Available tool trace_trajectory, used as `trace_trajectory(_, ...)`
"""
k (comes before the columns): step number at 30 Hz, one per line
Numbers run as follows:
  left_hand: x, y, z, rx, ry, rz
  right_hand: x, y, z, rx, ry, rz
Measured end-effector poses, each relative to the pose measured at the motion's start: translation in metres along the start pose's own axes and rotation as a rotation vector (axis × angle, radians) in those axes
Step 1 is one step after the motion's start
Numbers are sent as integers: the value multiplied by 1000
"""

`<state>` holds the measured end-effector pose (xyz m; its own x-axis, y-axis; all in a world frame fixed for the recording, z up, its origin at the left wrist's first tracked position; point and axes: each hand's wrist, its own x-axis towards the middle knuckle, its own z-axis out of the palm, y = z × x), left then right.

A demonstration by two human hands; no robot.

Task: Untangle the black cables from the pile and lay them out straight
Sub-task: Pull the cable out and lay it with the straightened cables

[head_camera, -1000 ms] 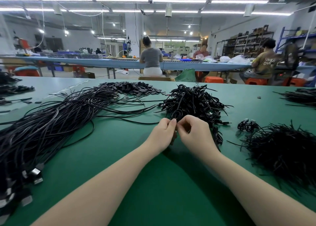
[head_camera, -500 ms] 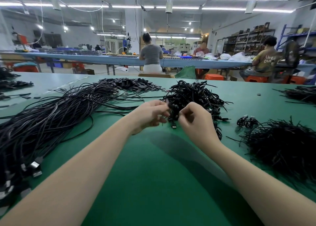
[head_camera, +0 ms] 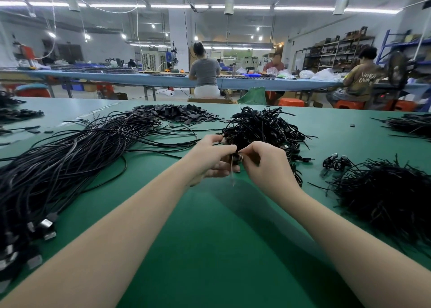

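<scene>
Two bare forearms are extended over the green bench [head_camera: 210, 249] toward its middle. The left hand [head_camera: 211, 159] and the right hand [head_camera: 265, 165] are held together just above the surface, fingers curled; a small coiled black cable [head_camera: 236, 156] is pinched between them, and one blurred loose end is seen hanging below the fingers. Whether the coil is still joined to the pile behind cannot be told.

At 9 o'clock, a long bundle of straightened cables [head_camera: 70, 165] is laid out across the bench, with metal plugs [head_camera: 46, 225] gathered at its near end. At 3 o'clock, a bushy heap of short black ties [head_camera: 391, 195] is seen, with two small coiled cables [head_camera: 335, 163] beside its far edge.

Just beyond the hands, at 12 o'clock, the tangled pile of cables [head_camera: 261, 126] is found. Farther off, at 11 o'clock, a flat heap of small black pieces [head_camera: 177, 112] is spread. In the background, seated workers [head_camera: 205, 74] are seen at a long blue bench [head_camera: 116, 74].
</scene>
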<state>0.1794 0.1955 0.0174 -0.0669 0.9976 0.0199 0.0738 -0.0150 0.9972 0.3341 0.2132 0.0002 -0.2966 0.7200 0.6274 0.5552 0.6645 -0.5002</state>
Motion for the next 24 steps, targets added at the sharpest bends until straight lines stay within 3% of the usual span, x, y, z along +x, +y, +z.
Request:
trace_trajectory(2, -2, 2, 3, -82, -44, -130, -2, -4, -3, -279, 82, -269)
trace_trajectory(4, -5, 6, 3, -169, -115, -193, -3, -4, -4, -380, 186, -444)
trace_trajectory(8, -6, 10, 0, -220, -195, -135, -2, 0, -4, -60, 188, -200)
trace_trajectory(10, -5, 8, -2, -101, -222, -74, -1, 5, -4, 1, 203, -122)
trace_trajectory(13, -5, 0, -2, 149, -123, 59, 1, 8, -2, -2, 182, -92)
trace_trajectory(16, -6, -2, -1, 235, -24, 168, 1, 10, 0, -10, 160, -41)
trace_trajectory(19, -8, 2, 7, 141, -44, 146, 0, 11, 0, -67, 168, -84)
trace_trajectory(24, -9, 9, 8, -202, -57, -45, -5, 6, -5, -326, 242, -380)
